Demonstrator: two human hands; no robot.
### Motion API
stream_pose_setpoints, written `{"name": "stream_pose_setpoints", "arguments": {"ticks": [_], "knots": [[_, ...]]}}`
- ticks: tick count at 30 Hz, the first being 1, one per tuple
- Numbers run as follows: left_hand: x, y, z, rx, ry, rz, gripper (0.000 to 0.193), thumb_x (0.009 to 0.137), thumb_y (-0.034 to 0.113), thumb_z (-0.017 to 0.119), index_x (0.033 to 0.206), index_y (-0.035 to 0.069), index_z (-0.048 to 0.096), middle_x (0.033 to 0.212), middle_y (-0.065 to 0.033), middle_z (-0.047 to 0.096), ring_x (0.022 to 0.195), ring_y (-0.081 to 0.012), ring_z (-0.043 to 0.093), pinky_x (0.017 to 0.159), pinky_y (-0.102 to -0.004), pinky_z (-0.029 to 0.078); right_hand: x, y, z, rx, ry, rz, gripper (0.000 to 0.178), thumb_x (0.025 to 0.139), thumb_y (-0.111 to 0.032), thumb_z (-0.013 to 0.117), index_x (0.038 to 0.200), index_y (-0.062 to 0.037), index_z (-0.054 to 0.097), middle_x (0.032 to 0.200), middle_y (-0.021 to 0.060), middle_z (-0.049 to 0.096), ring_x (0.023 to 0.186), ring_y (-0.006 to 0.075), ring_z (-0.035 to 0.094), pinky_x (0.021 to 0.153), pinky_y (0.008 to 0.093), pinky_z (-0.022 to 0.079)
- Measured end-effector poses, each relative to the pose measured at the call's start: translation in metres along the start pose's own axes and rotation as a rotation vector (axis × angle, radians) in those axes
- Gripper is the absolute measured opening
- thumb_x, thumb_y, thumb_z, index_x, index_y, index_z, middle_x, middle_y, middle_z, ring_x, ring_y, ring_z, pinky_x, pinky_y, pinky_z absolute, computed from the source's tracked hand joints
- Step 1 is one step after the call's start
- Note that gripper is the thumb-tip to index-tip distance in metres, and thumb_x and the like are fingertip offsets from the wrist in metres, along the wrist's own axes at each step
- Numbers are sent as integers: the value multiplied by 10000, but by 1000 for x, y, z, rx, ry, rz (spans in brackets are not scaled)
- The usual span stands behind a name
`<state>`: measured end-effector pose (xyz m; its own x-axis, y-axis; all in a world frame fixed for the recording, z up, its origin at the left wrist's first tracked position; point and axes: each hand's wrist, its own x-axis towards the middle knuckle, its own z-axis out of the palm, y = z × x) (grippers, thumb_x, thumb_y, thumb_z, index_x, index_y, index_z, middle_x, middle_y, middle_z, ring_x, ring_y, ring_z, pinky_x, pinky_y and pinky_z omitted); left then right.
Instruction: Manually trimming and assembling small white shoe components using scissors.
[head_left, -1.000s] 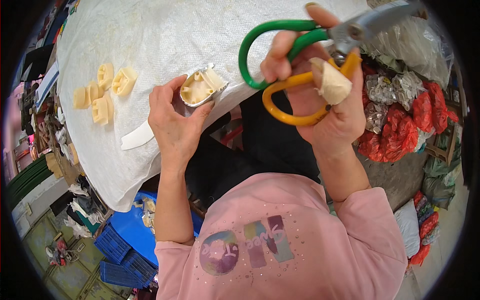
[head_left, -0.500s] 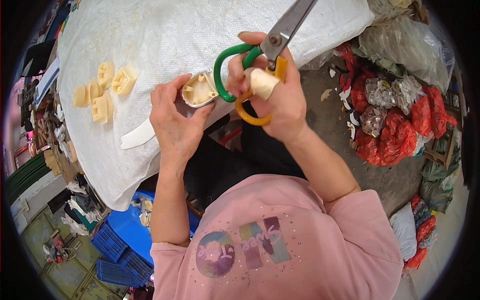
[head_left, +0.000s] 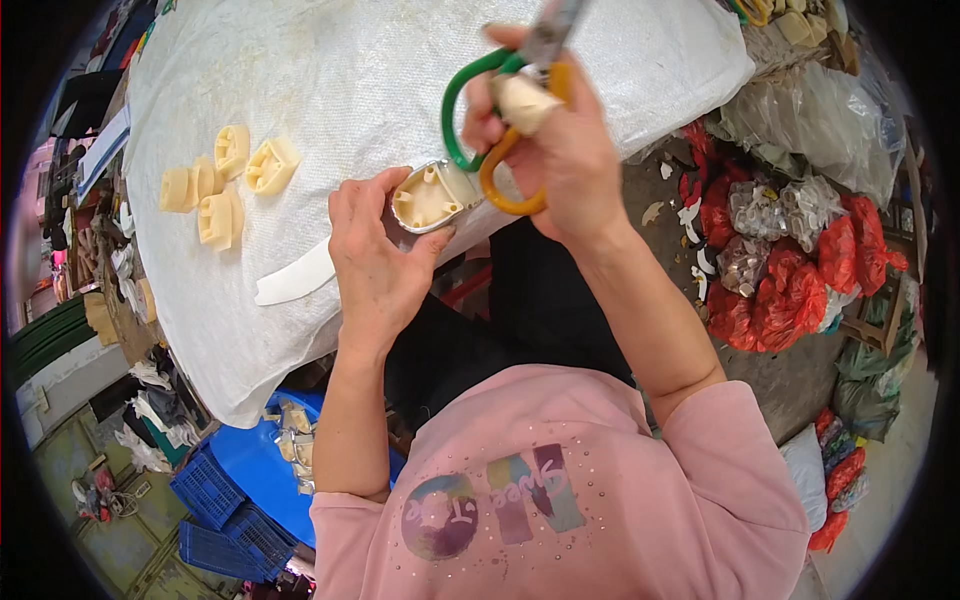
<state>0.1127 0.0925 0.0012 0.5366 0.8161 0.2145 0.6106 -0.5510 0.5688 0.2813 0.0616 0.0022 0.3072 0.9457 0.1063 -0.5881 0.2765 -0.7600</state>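
My left hand [head_left: 372, 262] grips a small hollow cream plastic part with a silvery rim [head_left: 428, 197] between thumb and fingers, its open side with little posts facing up. It is at the near edge of the white woven cloth. Just right of it, my right hand [head_left: 578, 165] is wrapped around large scissors [head_left: 548, 38] with one green and one orange handle loop. The blades point up and away, blurred by motion. Pale tape [head_left: 523, 104] wraps a finger of that hand. A curved white strip [head_left: 297, 277] lies left of my left wrist.
Several cream plastic parts [head_left: 272, 165] stand on the white cloth [head_left: 330, 80] to the left. Below its edge are a blue tub [head_left: 235, 448] with parts inside and blue crates [head_left: 205, 485]. Red bags [head_left: 785, 295] and clear plastic sheeting [head_left: 815, 110] are at the right.
The view has shifted slightly. My left hand and the cream part appear a little further right and lower. My right hand has lifted the scissors slightly up and away.
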Motion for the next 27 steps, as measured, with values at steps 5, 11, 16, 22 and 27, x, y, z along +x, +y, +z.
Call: {"name": "stream_pose_setpoints", "arguments": {"ticks": [5, 11, 16, 22, 27], "knots": [[-3, 0, -1, 2, -2, 20, 554, 572, 19, 768, 1084, 34, 557, 930, -107, 524, 872, -262, 545, 783, -330, 461, -1, 7, -1, -234, -63, -121, 429, 876, -92, 476, 1284, 12, 394, 856, 97, 508, 737, 155, 461, 683, 325, 415], [2, -3, -16, -121, -162, 98, 530, 602, -63, 714, 1103, 27, 567, 1045, -110, 557, 1001, -269, 553, 868, -338, 454, -6, -17, -25, 13, 4, -89, 417, 890, -101, 464, 1282, 24, 391, 864, 103, 564, 699, 127, 500, 675, 292, 444], [5, -4, -21, -149, -204, 81, 514, 622, -114, 673, 1104, 32, 573, 1102, -101, 563, 1056, -253, 550, 910, -329, 445, -8, -15, -42, 133, -67, -26, 401, 910, -110, 441, 1283, 23, 377, 867, 126, 559, 728, 157, 501, 698, 341, 440], [4, -6, -17, -249, -155, 26, 505, 623, -122, 673, 1094, 32, 572, 1111, -95, 564, 1056, -233, 554, 922, -330, 443, -10, -8, -44, 277, -93, 31, 383, 931, -143, 432, 1284, -3, 383, 870, 139, 562, 726, 169, 500, 698, 358, 436], [6, -2, -18, -214, -175, 45, 536, 603, -134, 685, 1098, 35, 567, 1117, -97, 567, 1068, -245, 555, 924, -337, 452, -8, -5, -44, 349, -95, 109, 369, 941, -170, 431, 1275, -18, 397, 881, 147, 571, 727, 174, 504, 696, 366, 434]]}}
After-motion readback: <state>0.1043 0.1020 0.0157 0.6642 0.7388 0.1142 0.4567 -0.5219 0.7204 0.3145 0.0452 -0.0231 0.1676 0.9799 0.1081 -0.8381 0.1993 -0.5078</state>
